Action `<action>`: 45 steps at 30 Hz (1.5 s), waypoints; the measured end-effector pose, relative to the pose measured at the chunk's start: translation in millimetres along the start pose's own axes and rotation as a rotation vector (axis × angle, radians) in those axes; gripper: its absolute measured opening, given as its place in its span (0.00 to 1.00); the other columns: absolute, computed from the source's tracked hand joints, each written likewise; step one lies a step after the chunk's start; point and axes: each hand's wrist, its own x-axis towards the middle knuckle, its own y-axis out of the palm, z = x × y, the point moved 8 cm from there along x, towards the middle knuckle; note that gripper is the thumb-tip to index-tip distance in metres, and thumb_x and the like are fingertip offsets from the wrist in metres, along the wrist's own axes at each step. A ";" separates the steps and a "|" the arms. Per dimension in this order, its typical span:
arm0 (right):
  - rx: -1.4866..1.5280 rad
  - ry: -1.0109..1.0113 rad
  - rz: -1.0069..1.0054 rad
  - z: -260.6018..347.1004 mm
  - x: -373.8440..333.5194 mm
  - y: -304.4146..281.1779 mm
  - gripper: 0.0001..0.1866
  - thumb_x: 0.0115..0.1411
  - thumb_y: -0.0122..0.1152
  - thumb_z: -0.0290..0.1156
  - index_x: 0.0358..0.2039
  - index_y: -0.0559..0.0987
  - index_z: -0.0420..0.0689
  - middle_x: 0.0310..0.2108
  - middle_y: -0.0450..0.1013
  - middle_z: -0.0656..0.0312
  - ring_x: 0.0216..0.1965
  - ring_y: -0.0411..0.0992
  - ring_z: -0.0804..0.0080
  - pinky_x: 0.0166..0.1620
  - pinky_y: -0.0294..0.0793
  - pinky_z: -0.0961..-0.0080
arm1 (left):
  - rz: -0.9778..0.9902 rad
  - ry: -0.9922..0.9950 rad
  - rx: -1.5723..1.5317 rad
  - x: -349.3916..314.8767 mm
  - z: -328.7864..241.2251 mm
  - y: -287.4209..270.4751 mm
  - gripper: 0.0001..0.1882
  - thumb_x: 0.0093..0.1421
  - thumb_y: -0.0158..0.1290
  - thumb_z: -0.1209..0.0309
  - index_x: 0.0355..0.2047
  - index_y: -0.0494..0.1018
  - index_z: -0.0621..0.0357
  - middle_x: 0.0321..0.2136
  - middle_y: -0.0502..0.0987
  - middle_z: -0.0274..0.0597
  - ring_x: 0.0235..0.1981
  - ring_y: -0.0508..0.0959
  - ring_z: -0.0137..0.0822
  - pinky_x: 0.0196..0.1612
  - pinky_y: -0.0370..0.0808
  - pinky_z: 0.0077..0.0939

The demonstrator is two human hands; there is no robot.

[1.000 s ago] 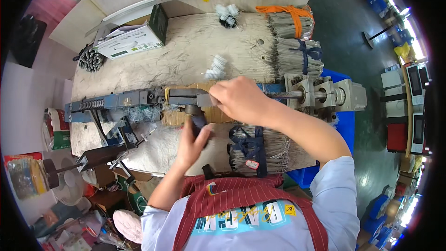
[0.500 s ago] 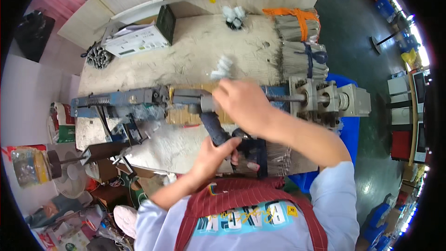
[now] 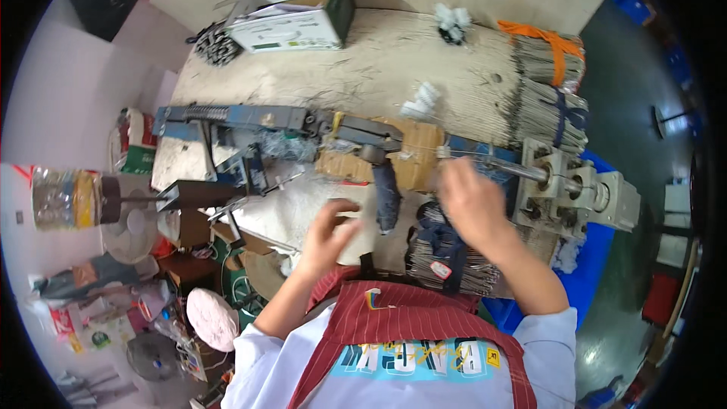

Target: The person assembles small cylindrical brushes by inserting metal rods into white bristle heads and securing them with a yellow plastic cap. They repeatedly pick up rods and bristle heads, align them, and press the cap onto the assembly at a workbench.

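Note:
My left hand [image 3: 330,233] is off the dark wrapped handle [image 3: 387,198], its fingers apart and nothing in them. That handle slants down toward me from the metal clamp head [image 3: 372,153] on the long blue machine bar [image 3: 280,117]. My right hand [image 3: 473,201], somewhat blurred, is at the near side of the steel shaft [image 3: 511,167]. Its fingers are curled together; whatever they hold is hidden. Just beyond the fingertips, a small white piece [image 3: 443,151] sits at the shaft's left end. Brown cardboard [image 3: 420,144] lies under the clamp area.
Bundles of thin metal rods [image 3: 547,112] lie at the right, with another tied bundle [image 3: 485,265] near my body. A paper-filled box [image 3: 291,29] stands at the back. White coiled pieces [image 3: 421,100] sit behind the bar. A block assembly [image 3: 564,189] carries the shaft; a blue bin [image 3: 591,257] is below.
My left hand has let go of the wrapped handle and drawn back to its left. My right hand has moved from the clamp head to the shaft's left end. The view has shifted.

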 end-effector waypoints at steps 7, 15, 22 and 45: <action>0.101 0.244 0.202 -55.6 -14.7 15.1 0.16 0.55 0.60 0.23 0.44 0.69 0.38 0.30 0.76 0.49 0.29 0.76 0.49 0.30 0.74 0.57 | -0.502 -0.279 -0.173 0.9 35.3 -98.9 0.15 0.68 0.48 0.63 0.34 0.72 0.66 0.27 0.77 0.42 0.27 0.78 0.30 0.28 0.74 0.21; 0.621 0.352 0.136 -40.2 -32.3 -0.1 0.13 0.60 0.58 0.24 0.45 0.71 0.36 0.36 0.74 0.48 0.31 0.77 0.57 0.35 0.75 0.66 | -0.578 -0.042 -0.040 14.2 47.5 -101.1 0.15 0.69 0.47 0.64 0.32 0.73 0.65 0.22 0.76 0.40 0.21 0.78 0.29 0.23 0.74 0.22; 0.887 0.622 0.149 -44.1 -71.1 -32.2 0.12 0.64 0.56 0.28 0.44 0.74 0.34 0.36 0.73 0.57 0.25 0.74 0.77 0.29 0.72 0.79 | -0.374 -0.142 -0.058 -8.9 26.7 -65.4 0.16 0.69 0.44 0.67 0.26 0.70 0.64 0.19 0.73 0.40 0.18 0.74 0.28 0.22 0.72 0.20; 0.035 -0.205 0.017 4.3 12.2 -73.5 0.12 0.53 0.60 0.24 0.39 0.74 0.37 0.40 0.77 0.52 0.42 0.77 0.57 0.38 0.80 0.67 | -0.031 -0.205 -0.690 73.1 -49.2 132.0 0.14 0.68 0.48 0.62 0.31 0.73 0.58 0.22 0.73 0.28 0.20 0.66 0.16 0.22 0.62 0.13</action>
